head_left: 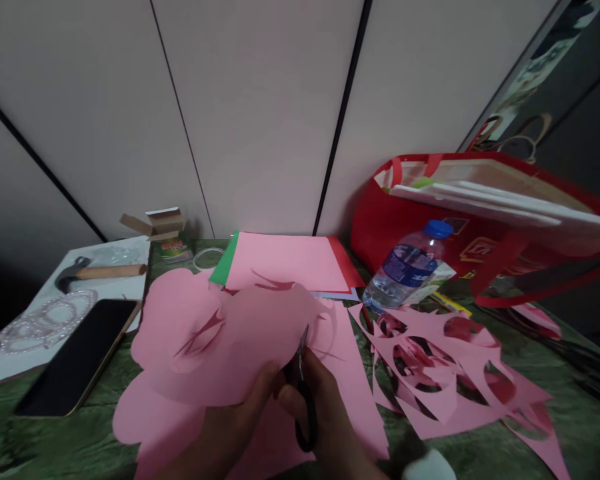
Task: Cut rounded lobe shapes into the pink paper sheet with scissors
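Observation:
My left hand (pixel 237 420) pinches the lower edge of a rounded pink paper cutout (pixel 265 327), holding it up above the table. A pair of scissors (pixel 307 417) with black handles is in my right hand (pixel 330 407). Its blades point up and away from me at the cutout's right edge; how far apart they are is hard to tell. Beneath the held piece, other pink cutouts with scalloped edges (pixel 173 313) lie to the left. Flat pink sheets (pixel 360 393) lie under my hands.
Pink scraps full of holes (pixel 430 380) lie right, near a tilted water bottle (pixel 405 267) and a red bag (pixel 380 213). Left are a phone (pixel 77 357), a hammer (pixel 110 271), beads (pixel 45 323) and an opened small box (pixel 170 243). Coloured paper (pixel 290 257) lies by the wall.

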### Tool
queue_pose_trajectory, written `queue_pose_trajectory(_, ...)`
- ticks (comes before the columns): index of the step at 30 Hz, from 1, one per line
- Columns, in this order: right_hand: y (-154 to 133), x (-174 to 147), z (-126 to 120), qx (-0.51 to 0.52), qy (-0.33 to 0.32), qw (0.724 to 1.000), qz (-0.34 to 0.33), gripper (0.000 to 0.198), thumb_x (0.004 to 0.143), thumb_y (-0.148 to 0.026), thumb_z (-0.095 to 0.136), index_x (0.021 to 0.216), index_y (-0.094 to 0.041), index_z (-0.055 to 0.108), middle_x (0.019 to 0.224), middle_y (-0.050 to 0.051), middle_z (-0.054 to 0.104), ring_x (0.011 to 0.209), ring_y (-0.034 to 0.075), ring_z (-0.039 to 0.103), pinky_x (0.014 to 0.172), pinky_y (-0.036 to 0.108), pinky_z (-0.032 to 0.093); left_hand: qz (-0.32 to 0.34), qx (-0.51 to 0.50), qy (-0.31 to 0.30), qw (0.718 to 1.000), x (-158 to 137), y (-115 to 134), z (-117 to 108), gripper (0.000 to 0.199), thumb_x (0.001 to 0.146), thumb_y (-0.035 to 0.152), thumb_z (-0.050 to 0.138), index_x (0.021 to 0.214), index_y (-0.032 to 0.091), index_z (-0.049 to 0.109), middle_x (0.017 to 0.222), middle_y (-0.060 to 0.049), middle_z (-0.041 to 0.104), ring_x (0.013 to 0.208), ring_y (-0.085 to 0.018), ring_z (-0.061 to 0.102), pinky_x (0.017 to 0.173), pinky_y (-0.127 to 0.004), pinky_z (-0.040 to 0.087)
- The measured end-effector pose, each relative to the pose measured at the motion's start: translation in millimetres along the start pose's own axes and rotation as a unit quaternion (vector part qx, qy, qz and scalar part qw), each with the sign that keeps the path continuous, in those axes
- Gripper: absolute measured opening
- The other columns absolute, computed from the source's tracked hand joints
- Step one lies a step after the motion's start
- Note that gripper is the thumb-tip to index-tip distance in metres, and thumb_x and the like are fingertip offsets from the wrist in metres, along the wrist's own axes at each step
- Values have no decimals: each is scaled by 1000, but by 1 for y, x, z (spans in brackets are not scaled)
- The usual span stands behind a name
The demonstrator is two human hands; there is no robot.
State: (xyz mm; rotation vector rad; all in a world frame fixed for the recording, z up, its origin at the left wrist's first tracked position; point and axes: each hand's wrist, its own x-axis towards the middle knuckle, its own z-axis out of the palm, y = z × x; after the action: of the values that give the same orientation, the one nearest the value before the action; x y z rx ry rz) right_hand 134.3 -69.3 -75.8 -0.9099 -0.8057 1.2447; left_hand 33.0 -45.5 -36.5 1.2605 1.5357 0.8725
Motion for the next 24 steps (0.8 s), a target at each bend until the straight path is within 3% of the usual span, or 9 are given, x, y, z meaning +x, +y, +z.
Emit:
queue_pose_trajectory(12, 2, -1, -4, -61, -13, 998, -1, 29, 67, -43, 64, 72, -19, 47, 63, -2, 46, 58, 14, 40, 53, 25, 33, 24, -18, -59, 998, -1, 5, -2, 28, 71, 35, 51, 46, 24, 52, 55, -1, 64, 67, -21, 61, 67, -29, 46)
queue_pose_trajectory(21, 0, -1, -3, -79, -10, 997, -12, 32, 66, -45, 63, 71, -19, 46, 62, -2, 46, 57, 13, 41, 53, 25, 33, 12, -37, -62, 997, -2, 3, -3, 24, 70, 36, 53, 50, 23, 58, 60, -2, 68, 67, -21, 62, 70, -30, 48)
queue_pose_trajectory(24, 2, -1, -6, -66, -20, 998, -13, 32, 66, -46, 63, 71, -19, 46, 63, -2, 46, 57, 13, 40, 52, 25, 33, -8, -33, -59, 998, -3, 3, -3, 22, 71, 37, 53, 58, 22, 64, 67, -3, 71, 75, -22, 63, 77, -32, 47)
